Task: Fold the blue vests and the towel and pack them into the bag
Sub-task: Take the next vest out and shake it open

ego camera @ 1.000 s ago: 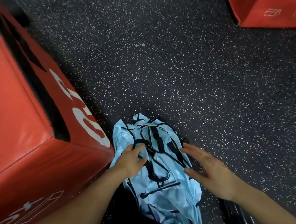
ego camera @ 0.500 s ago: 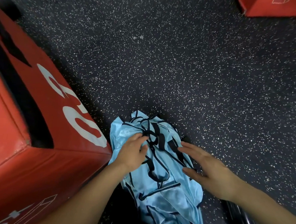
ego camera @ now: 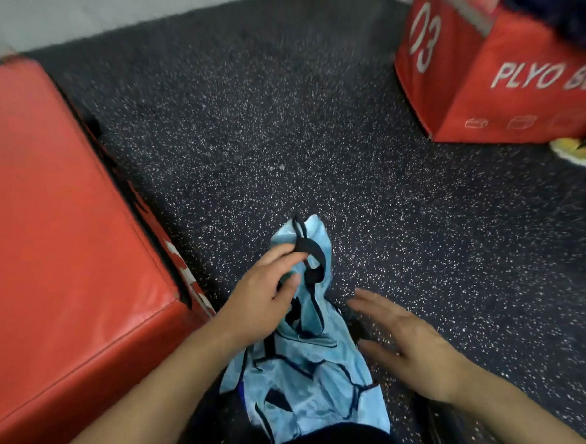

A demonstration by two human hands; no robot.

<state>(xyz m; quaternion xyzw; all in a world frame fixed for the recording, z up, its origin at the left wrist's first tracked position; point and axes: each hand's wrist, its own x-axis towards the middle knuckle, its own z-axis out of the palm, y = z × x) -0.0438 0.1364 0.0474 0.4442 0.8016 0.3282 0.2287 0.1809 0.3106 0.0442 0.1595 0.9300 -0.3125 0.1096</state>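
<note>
Your left hand [ego camera: 263,299] pinches a black strap of the blue vests [ego camera: 306,366], heaped on the floor [ego camera: 324,138] near you; your right hand [ego camera: 411,345] hovers spread. Lifting may drag several tangled vests together.

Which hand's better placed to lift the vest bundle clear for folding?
Left. The left hand already pinches the black trim at the top of the blue vests. The right hand hovers open beside them, over the floor, holding nothing.
</note>
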